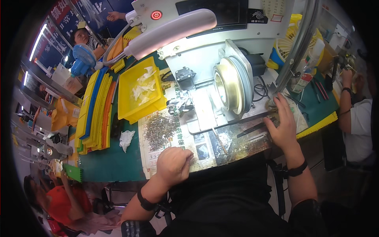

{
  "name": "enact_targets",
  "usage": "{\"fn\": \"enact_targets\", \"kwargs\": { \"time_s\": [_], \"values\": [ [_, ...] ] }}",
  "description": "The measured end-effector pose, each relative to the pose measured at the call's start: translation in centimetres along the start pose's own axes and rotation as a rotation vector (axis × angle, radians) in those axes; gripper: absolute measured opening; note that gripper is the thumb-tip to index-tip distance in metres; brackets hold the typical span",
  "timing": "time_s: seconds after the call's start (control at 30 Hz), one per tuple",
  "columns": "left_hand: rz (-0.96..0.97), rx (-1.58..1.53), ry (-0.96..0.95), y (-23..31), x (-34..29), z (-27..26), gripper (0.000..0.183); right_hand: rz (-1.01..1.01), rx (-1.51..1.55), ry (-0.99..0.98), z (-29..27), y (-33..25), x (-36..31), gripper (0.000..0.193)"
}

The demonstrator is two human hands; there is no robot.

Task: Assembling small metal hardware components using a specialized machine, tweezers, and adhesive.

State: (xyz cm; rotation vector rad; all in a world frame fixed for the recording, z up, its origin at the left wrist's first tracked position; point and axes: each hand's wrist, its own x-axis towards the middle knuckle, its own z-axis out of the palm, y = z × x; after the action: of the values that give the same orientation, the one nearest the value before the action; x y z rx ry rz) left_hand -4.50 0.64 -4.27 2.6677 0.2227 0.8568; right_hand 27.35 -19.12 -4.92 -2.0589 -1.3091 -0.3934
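Observation:
My left hand rests at the table's near edge, curled into a fist; whatever it may hold is hidden. Just beyond it, a pile of small metal parts lies on a printed paper sheet. My right hand is at the right of the machine, with thumb and fingers apart and nothing visible in it. Black tweezers lie beside its thumb. In front of me stands the machine with a brass-coloured wheel and a brightly lit metal plate.
A yellow bin with crumpled white tissue stands left of the machine, near stacked yellow, blue and orange trays. A lamp overhangs the work area. A metal post rises at right. Other people sit left, behind and right.

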Motion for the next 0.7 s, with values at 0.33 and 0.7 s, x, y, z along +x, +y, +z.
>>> {"fn": "enact_targets", "kwargs": {
  "time_s": [0.33,0.7],
  "values": [
    [-0.06,-0.335,0.21,1.1,1.2,-8.7,0.006,0.01,0.001,0.007,0.1,0.0,-0.1,0.067],
    [-0.017,0.199,-0.113,-7.6,2.8,-4.3,0.003,0.019,-0.005,0.005,0.2,-0.1,0.1,0.066]
  ]
}}
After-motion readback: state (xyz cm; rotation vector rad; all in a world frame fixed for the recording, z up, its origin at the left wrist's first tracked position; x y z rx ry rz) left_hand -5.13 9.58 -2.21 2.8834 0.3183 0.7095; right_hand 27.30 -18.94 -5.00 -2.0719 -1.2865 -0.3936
